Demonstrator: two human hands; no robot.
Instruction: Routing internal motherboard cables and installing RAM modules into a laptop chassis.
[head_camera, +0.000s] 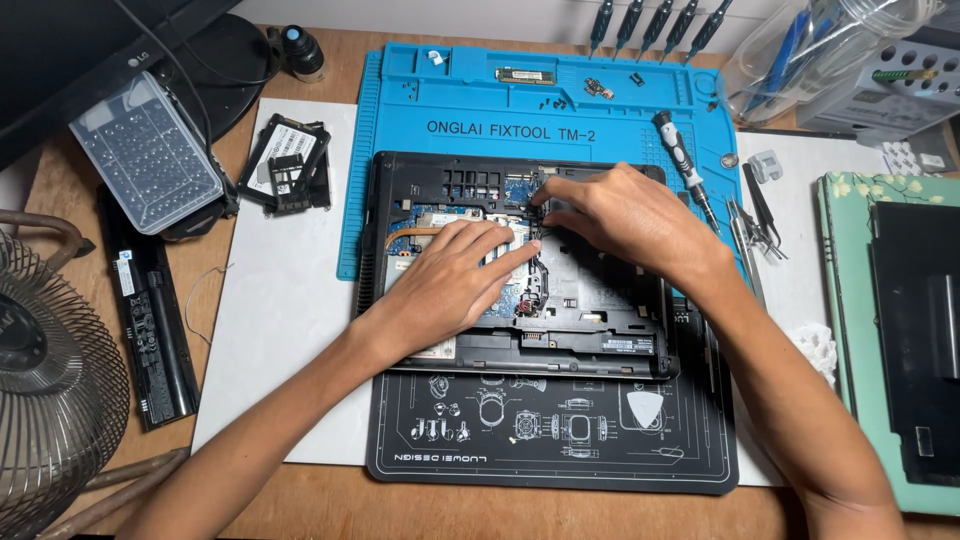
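A: Two hands on the opened laptop (600, 330), dead centre of the desk. Far left first?

B: Wire fan guard (50, 390) at 8 o'clock, cut by the frame edge. Long black battery pack (150, 330) just beside it, lying lengthwise. Clear bit case (145, 150) at 10 o'clock, lid shut. Black drive caddy (287, 165) just right of that, on the white sheet (280, 300).

A: Left hand?

B: Left hand (450, 285) flat on the exposed board (420, 225), fingers spread and extended, pointing toward 2 o'clock. Open, gripping nothing. Pressing or just resting: can't tell.

A: Right hand?

B: Right hand (625, 215) coming in from 4 o'clock, fingers curled down into the bay near the upper middle of the chassis. Fingertips pinched together on something small there; can't tell what, hidden under the fingers. Index tips of both hands nearly touching.

A: Under the laptop?

B: Blue repair mat (460, 100) at 12 o'clock, loose screws and a small memory stick (525, 76) in its top trays. Black mat (550, 440) at 6 o'clock, overlapped by the laptop's front edge.

A: Right side?

B: Screwdriver (680, 160) at 1 o'clock on the blue mat, tweezers (760, 215) just beside it. Green-edged pad with a black panel (915, 330) at 3 o'clock, well apart from both hands.
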